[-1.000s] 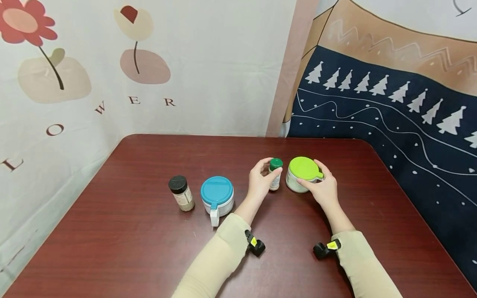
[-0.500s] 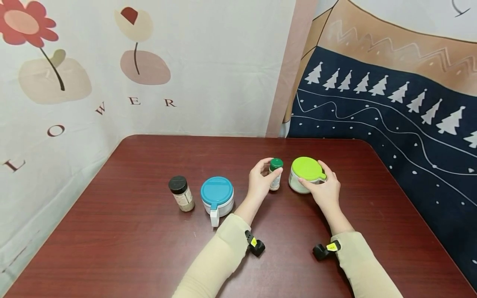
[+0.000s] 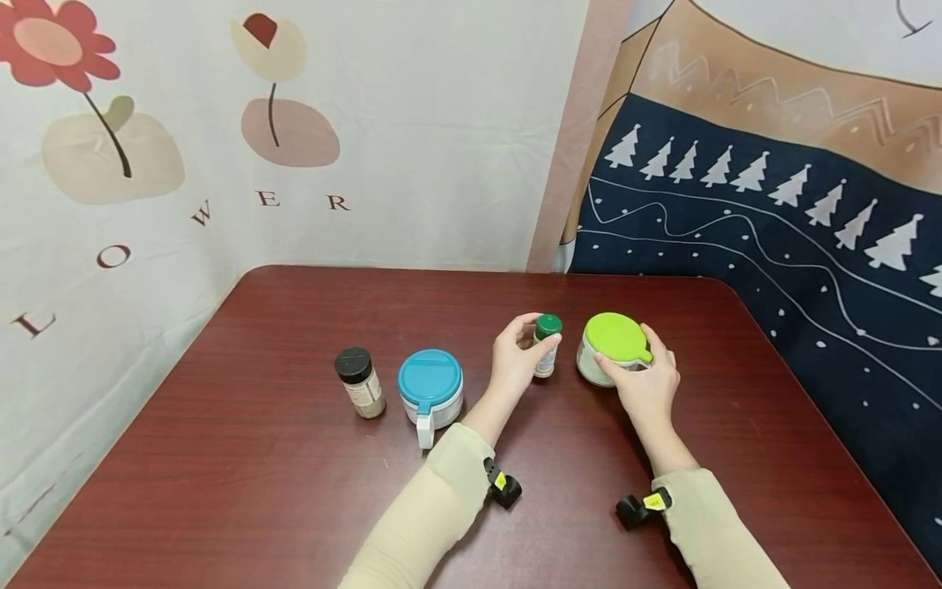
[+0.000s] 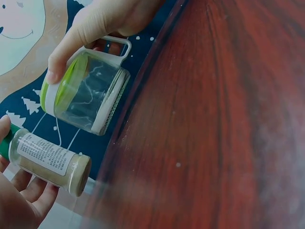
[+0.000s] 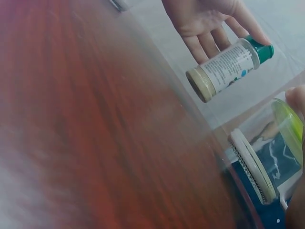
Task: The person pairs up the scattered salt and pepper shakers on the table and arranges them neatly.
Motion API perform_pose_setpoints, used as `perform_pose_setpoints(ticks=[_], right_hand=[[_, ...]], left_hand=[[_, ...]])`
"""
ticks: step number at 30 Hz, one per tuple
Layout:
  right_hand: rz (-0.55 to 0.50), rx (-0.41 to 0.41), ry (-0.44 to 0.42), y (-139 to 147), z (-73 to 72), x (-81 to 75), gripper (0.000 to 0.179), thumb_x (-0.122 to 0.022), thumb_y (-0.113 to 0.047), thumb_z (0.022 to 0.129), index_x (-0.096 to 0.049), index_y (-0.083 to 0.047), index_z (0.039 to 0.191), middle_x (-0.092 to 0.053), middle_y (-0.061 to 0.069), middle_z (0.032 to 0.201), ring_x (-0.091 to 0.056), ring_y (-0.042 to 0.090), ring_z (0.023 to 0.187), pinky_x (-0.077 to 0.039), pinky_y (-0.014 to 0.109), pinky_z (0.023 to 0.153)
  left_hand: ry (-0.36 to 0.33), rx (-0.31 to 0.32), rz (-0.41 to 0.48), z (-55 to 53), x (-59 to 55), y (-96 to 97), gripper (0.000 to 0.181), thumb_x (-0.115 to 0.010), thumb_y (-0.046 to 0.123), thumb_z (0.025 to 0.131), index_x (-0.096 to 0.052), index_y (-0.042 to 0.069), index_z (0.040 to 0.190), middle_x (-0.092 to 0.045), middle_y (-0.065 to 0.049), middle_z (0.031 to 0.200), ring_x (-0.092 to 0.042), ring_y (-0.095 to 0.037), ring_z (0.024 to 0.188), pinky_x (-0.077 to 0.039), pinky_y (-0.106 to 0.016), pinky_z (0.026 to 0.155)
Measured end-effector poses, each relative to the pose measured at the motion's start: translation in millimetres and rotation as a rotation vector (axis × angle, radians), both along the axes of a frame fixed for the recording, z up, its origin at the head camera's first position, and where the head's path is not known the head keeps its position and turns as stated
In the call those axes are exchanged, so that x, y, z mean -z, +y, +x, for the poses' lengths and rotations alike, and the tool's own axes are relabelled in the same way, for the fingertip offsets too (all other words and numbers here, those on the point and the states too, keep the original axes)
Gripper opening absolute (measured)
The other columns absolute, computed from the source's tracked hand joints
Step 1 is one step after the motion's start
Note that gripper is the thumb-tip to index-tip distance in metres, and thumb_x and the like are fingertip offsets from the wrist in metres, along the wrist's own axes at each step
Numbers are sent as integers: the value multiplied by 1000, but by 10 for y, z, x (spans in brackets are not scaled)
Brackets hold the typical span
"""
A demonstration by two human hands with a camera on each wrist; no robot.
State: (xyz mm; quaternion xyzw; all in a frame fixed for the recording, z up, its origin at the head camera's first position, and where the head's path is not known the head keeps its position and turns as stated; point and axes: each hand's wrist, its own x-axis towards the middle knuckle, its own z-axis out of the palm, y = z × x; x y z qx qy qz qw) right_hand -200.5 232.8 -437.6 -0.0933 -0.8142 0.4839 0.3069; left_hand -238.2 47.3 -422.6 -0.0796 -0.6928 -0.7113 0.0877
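Observation:
In the head view my left hand (image 3: 511,360) holds a small spice bottle (image 3: 548,325) with a dark green cap, thumb and fingers on either side of it. The left wrist view shows its printed label and the brownish powder (image 4: 43,172) inside. To the right, my right hand (image 3: 651,391) grips a clear seasoning jar (image 3: 615,337) with a lime green lid. Its thumb lies on the near side, and the fingers reach round by the handle (image 4: 127,47). Both containers stand upright, a small gap between them.
Left of my left arm stand a seasoning jar with a blue lid (image 3: 430,378) and white handle, and a black-capped spice bottle (image 3: 361,384). All rest on a reddish-brown wooden table (image 3: 294,507). Printed cloths (image 3: 441,147) hang behind the table and along its right side.
My right hand has slid the lime-lidded jar to the right, widening the gap to the green-capped bottle. My left hand and the other containers stay about where they were.

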Motion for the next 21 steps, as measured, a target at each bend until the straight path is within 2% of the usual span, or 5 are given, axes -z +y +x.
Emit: perform_pose_setpoints(ticks=[7,15,21], right_hand=[[12,45,16,-96,114,-10,81,-90,-26,63,-54,-5,134,-57,18,125,-43,35,108,-33,53,85],[12,100,43,-157,197,6,80,-91,-25,61,-57,-6,131,-60,17,121,-46,34,104,-35,50,83],[19,139,56,-188,255,-7,79,-91,-25,61,-58,-6,130,-62,17,117,-47,34,101,-36,49,81]], left_hand=[[6,-1,-38,59,-13,-73,35,-79,12,80,-66,8,113,-67,-6,96,-63,-17,88,-49,-31,83],[0,21,-46,116,-24,-117,35,-79,15,80,-66,11,113,-66,-3,95,-62,-14,87,-49,-30,80],[-9,43,-59,157,-32,-137,36,-79,15,81,-65,11,114,-67,-6,97,-62,-17,89,-50,-32,80]])
